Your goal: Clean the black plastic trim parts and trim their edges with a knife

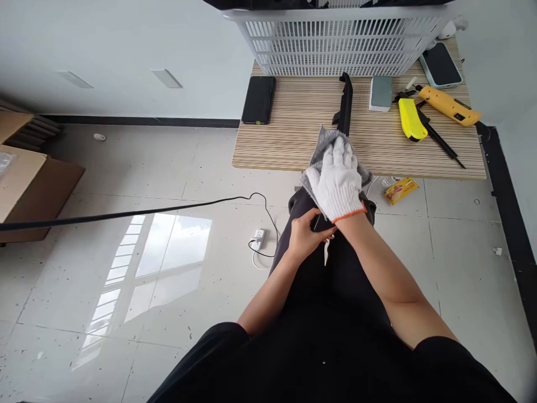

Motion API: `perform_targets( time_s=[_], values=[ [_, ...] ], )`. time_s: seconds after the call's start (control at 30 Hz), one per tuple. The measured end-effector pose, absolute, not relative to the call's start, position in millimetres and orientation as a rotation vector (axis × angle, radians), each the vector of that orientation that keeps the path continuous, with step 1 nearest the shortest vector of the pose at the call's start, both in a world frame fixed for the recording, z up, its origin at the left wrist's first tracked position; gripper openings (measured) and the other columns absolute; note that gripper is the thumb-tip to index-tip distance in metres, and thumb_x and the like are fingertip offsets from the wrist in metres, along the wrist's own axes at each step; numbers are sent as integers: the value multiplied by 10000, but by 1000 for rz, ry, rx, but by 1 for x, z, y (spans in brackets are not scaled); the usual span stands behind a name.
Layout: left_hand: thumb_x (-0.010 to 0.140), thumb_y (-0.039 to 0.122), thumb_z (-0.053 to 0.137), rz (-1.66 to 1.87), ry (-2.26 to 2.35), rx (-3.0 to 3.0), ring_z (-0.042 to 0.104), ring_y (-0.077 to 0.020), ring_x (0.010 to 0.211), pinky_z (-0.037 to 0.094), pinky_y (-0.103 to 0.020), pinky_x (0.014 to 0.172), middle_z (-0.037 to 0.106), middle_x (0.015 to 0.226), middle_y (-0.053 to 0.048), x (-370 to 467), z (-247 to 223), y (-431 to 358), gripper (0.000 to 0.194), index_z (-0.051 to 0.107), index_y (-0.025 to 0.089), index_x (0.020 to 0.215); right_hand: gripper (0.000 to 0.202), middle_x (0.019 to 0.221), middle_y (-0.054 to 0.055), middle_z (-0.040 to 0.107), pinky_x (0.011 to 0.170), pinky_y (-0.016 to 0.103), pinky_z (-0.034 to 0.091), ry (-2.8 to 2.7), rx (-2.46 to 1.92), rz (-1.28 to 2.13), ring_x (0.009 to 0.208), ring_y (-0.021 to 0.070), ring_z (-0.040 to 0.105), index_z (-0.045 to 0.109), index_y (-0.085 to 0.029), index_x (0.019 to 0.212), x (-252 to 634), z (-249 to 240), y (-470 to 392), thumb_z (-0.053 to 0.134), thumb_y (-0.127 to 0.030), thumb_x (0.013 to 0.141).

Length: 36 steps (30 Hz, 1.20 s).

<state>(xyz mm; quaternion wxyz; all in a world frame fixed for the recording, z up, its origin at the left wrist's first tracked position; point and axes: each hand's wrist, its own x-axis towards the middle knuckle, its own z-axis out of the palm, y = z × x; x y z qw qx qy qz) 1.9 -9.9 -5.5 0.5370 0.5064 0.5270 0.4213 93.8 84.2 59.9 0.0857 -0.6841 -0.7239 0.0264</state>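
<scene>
Head view, and from where I sit the long black part (346,103) appears to run from the table (272,151) over its front edge towards the person's lap, its middle hidden under a grey cloth (321,144). I take the far end to be laid on the wood for support, while the bare left hand (302,235) grips the near end between thumb and fingers, likely to steady it. The gloved right hand (338,178) lies over the cloth, fingers stretched forward and close together; I cannot tell how far they curl underneath. Further out I see a black phone (258,101), a small grey-topped block (381,93), a bright yellow cutter (411,118) and a white basket (335,47) behind, probably set back out of the hands' way
</scene>
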Motion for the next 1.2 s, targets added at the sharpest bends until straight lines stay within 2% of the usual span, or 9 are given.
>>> perform_targets(
  time_s=[0.1, 0.23, 0.43, 0.57, 0.67, 0.73, 0.93, 1.13, 1.2],
  values=[
    [637, 142, 807, 1009, 1264, 1285, 704, -155, 519, 557, -211, 458, 704, 634, 49, 0, -6, -10, 229, 658, 178, 806, 605, 1585, 236, 366, 1035, 597, 454, -2083, -2175, 162, 1403, 426, 408, 466, -52, 1482, 85, 75, 68, 362, -397, 995],
    [665, 264, 834, 1002, 1243, 1182, 702, -164, 509, 583, -236, 479, 698, 607, 40, 2, -4, -10, 251, 647, 176, 808, 577, 1421, 273, 537, 917, 556, 532, -2080, -2185, 231, 1217, 416, 567, 618, -37, 1326, 88, 85, 79, 361, -438, 1001],
    [676, 235, 811, 1014, 1238, 1158, 719, -164, 542, 604, -244, 503, 721, 671, 44, 4, -3, -9, 263, 674, 188, 895, 651, 1519, 314, 408, 1003, 696, 409, -2084, -2039, 35, 1399, 507, 368, 531, -13, 1414, 86, 63, 88, 389, -479, 982],
    [648, 232, 837, 1002, 1282, 1188, 705, -178, 506, 595, -256, 486, 708, 585, 19, 2, -8, -11, 231, 614, 179, 680, 592, 1108, 315, 657, 766, 624, 529, -2035, -2170, 112, 1020, 451, 649, 704, -24, 1135, 79, 83, 79, 378, -492, 976],
    [655, 339, 863, 1001, 1303, 1174, 707, -188, 512, 604, -273, 491, 709, 577, -12, 2, -10, -12, 301, 609, 177, 637, 554, 853, 245, 678, 667, 557, 534, -2088, -2203, 164, 796, 381, 682, 729, -57, 991, 87, 103, 81, 361, -471, 980],
    [662, 392, 863, 1005, 1299, 1190, 709, -183, 519, 608, -271, 505, 706, 582, -9, 3, -8, -12, 322, 627, 175, 680, 530, 885, 230, 692, 717, 546, 533, -2156, -2160, 198, 837, 374, 683, 725, -80, 1000, 98, 106, 86, 364, -468, 982],
    [696, 426, 841, 1017, 1258, 1205, 722, -158, 547, 619, -256, 551, 742, 732, 8, 7, 0, -11, 397, 669, 185, 961, 481, 1379, 216, 590, 902, 526, 502, -2271, -1921, 176, 1258, 397, 521, 648, -112, 1211, 119, 85, 91, 351, -421, 992],
    [688, 439, 845, 1008, 1296, 1225, 718, -176, 537, 600, -258, 539, 702, 604, 17, 5, -1, -12, 359, 615, 186, 797, 473, 985, 210, 710, 801, 524, 506, -2242, -2001, 226, 974, 370, 652, 721, -142, 1011, 114, 92, 87, 340, -423, 995],
    [691, 440, 843, 1009, 1295, 1225, 717, -173, 536, 595, -254, 533, 703, 610, 18, 5, -1, -12, 358, 622, 186, 812, 442, 1042, 191, 713, 820, 505, 502, -2280, -1963, 237, 1001, 352, 647, 718, -166, 1029, 118, 92, 88, 351, -409, 995]
  ],
)
